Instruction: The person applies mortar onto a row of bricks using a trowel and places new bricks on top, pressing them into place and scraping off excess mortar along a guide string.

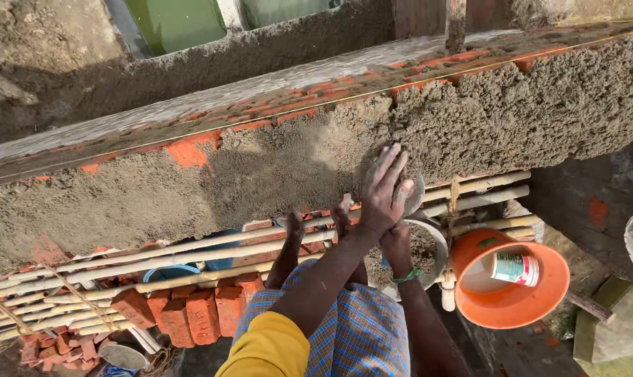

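Observation:
My left hand point(383, 190) is raised against the wall's wet grey mortar coat point(512, 112), gripping a metal trowel point(415, 193) whose blade shows just to the right of the fingers. Just below it, my right hand point(398, 246), with a green band at the wrist, holds the rim of a round pan of mortar point(428, 253). My bare feet point(293, 230) stand on the bamboo scaffold poles point(190, 255). Orange brick point(190, 148) shows through the thinner plaster on the left of the wall.
An orange bucket point(533, 297) with a white cup point(515, 268) inside hangs at the scaffold's right end. Stacked red bricks point(190, 314) and a blue basin point(168, 272) lie lower left. A taut string point(316, 105) runs along the wall top. Far below is ground.

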